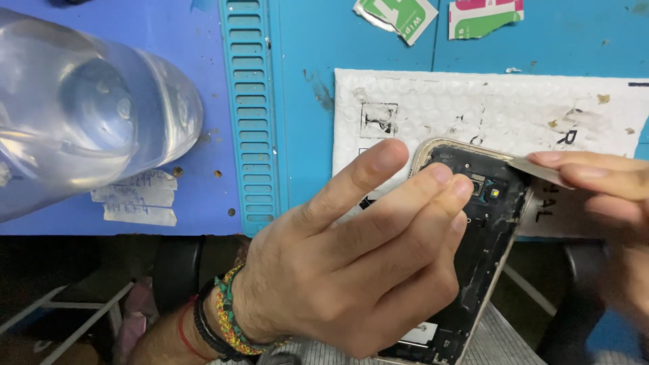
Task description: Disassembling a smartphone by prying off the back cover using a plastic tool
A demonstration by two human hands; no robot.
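Phone [487, 230], back cover off, dark insides showing, tilted over the bench edge. Left hand [351, 270] grasps its body, fingers across the top. Right hand [602, 182] pinches a thin pick [534, 169] at the upper corner. Beyond: white bubble mailer [473, 101], blue mat [297, 67], clear bottle [81, 115].

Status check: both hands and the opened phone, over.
Left hand grips opened phone. Right hand holds thin pick at its top edge. Clear bottle lies far left, apart.

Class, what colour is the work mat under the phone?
Blue, best seen in the head view: mat, phone.
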